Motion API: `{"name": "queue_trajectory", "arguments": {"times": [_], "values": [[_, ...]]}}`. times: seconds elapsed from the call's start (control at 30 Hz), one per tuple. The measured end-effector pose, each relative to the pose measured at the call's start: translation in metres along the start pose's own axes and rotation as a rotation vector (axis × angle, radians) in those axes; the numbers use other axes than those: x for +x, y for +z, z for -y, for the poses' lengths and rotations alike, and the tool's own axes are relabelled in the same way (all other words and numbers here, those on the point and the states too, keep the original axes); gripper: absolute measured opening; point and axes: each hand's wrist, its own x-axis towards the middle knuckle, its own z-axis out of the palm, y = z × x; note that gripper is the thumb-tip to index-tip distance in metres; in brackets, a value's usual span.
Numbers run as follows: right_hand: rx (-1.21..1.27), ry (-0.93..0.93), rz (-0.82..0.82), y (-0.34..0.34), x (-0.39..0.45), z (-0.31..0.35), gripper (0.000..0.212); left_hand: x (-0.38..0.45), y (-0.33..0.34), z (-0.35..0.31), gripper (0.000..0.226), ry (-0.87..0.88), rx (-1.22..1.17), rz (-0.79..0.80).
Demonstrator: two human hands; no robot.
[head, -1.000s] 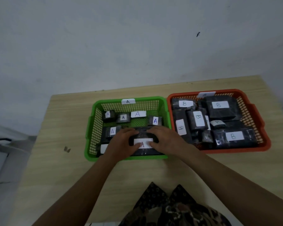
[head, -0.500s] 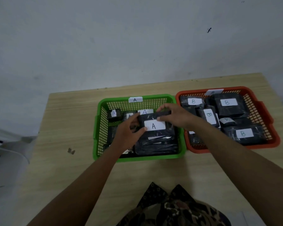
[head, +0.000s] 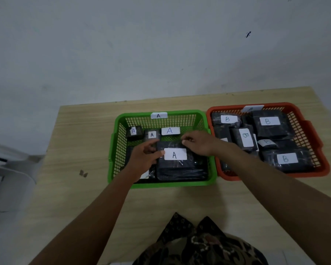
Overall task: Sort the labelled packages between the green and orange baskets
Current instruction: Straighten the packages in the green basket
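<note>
1. While I look down from the head camera, both my hands are inside the green basket (head: 114, 148), on a big black package (head: 177, 167) that has a white label (head: 175, 154) with the letter A.
2. My left hand (head: 143, 156) holds the left edge of this package; the thumb lies beside the label and the fingers curl at the top left corner.
3. My right hand (head: 198, 143) grips the far right corner of the same package with bent fingers.
4. This package lies in the near right part of the green basket, on top of other black packages.
5. Behind it, in the far part of the green basket, I see two small black packages (head: 135, 131) with A labels and one loose white A card (head: 170, 131).
6. A small A tag (head: 158, 115) sits on the far rim of the green basket.
7. Just to the right, touching it, stands the orange basket (head: 316, 150), full of black packages with B labels (head: 269, 121).
8. Both baskets stand on a light wooden table (head: 75, 134), which is against a pale wall (head: 141, 44).
9. At the bottom of the view is my patterned clothing (head: 199, 245).
</note>
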Motion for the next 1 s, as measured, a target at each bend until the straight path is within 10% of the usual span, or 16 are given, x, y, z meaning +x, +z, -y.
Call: {"name": "queue_trajectory", "arguments": {"times": [0.5,0.73,1.0], "values": [[-0.369,0.032,0.048,0.023,-0.016,0.004,0.057,-0.015,0.017,0.022,0.063,0.129,0.510,-0.108],[-0.448,-0.116,-0.230,0.040,-0.022,0.025,0.043,-0.017,-0.031,0.020,0.038,0.398,0.716,-0.292],[-0.362,-0.217,-0.305,0.079,-0.008,0.060,0.027,-0.029,-0.063,0.025,0.057,0.273,1.045,0.065]]}}
